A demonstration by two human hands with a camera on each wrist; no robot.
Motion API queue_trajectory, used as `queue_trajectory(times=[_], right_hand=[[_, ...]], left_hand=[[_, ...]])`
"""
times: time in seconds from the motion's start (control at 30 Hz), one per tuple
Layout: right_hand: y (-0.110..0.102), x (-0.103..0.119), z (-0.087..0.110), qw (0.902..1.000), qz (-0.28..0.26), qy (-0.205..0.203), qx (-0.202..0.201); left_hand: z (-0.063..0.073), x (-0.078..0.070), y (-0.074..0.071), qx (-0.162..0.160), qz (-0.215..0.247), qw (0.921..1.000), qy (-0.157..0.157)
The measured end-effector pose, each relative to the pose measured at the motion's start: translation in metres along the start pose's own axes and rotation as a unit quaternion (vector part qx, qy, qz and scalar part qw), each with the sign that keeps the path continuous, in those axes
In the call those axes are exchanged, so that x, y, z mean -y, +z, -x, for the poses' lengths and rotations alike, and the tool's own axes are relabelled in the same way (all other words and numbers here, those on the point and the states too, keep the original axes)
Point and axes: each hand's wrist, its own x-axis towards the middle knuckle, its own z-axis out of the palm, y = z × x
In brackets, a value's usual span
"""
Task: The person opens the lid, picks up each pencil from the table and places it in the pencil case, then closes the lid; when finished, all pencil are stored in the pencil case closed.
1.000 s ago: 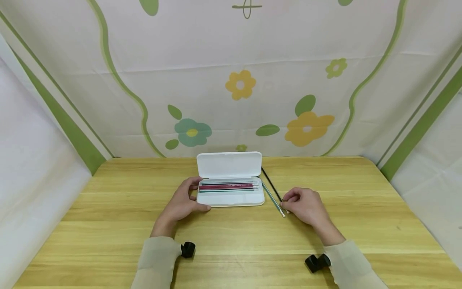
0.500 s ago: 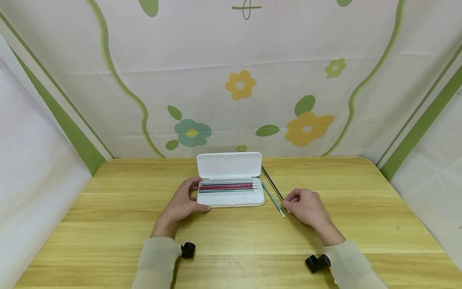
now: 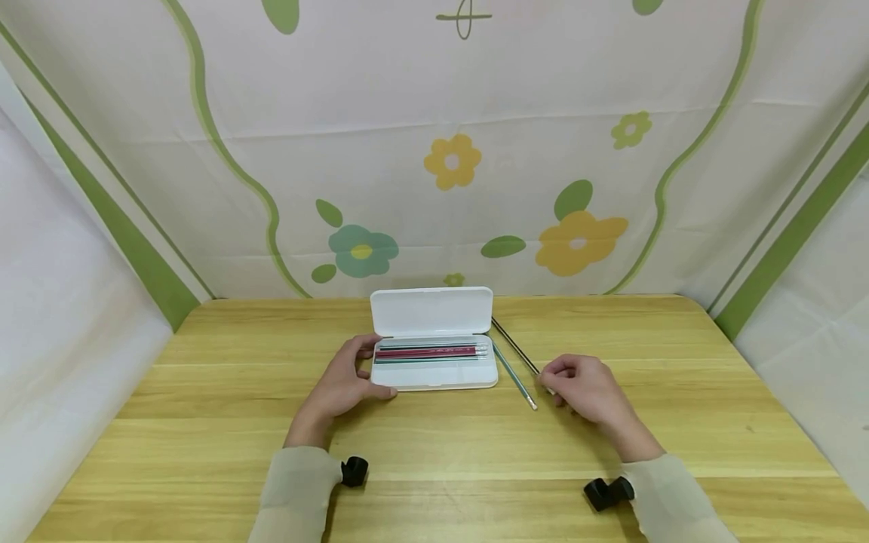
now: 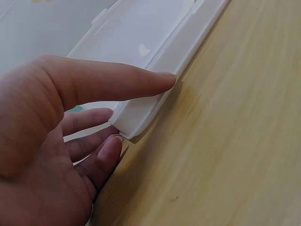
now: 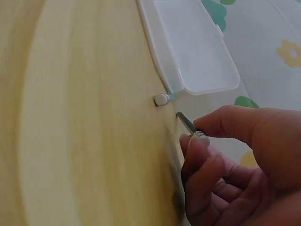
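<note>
An open white pencil case (image 3: 434,376) lies on the table, its lid raised at the back. Several pencils (image 3: 428,352), red and dark green, lie in its rear part with their eraser ends to the right. My left hand (image 3: 342,383) holds the case's left end, thumb along the front edge and fingers at the left side. With thumb and fingertips, my right hand (image 3: 585,387) pinches a dark pencil (image 3: 514,346) near its eraser end; its far end lies by the lid's right side. Between that pencil and the case is a teal pencil (image 3: 514,376) with a white eraser.
The wooden table (image 3: 448,452) spreads around the case. Behind it hangs a pale cloth (image 3: 380,151) with printed flowers, and cloth walls stand at both sides. A black wrist device (image 3: 354,471) is on the left sleeve, another (image 3: 608,494) on the right.
My right hand has shifted slightly to the right, drawing the dark pencil's eraser end with it, away from the teal pencil. The left hand and the case have stayed in place.
</note>
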Motion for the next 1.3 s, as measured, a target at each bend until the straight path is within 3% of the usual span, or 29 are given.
queue_trajectory(times=[0.43, 0.8, 1.03, 1.3], right_hand=[[-0.024, 0.004, 0.001, 0.9986, -0.051, -0.007, 0.015], [-0.038, 0.015, 0.006, 0.997, -0.052, -0.057, -0.004], [-0.03, 0.038, -0.002, 0.9937, -0.022, -0.109, -0.011], [-0.006, 0.055, -0.037, 0.9794, 0.051, -0.194, 0.027]], left_hand=[[0.001, 0.001, -0.001, -0.004, 0.003, 1.0, -0.005], [0.002, 0.001, -0.001, -0.007, -0.008, 0.9999, -0.007], [0.002, 0.0, 0.0, -0.006, -0.005, 0.9999, -0.009], [0.001, 0.002, 0.001, -0.008, -0.001, 0.9999, -0.012]])
